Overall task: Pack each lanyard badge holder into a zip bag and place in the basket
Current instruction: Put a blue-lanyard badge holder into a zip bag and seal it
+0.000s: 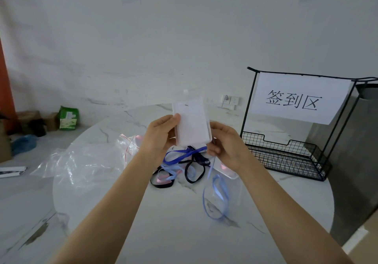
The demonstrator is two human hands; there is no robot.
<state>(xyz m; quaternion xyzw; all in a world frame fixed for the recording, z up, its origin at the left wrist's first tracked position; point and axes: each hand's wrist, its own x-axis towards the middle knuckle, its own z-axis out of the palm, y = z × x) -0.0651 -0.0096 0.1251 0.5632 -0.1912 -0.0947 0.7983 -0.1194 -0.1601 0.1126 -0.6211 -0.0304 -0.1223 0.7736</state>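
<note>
"How did the left hand (161,132) hold the holder (192,120)?"

"I saw only its thumb; the fingers were behind it. On the right hand (224,143) the fingertips were hidden too."

"And the ribbons (180,154)?"

"The hands covered the top of the pile, and the right wrist hid part of a second holder (229,173)."

"The basket (286,158)?"

"Its right end was cut off. Print on the packet (68,118) was too small to read; the boxes (30,120) were a dark blur."
</note>
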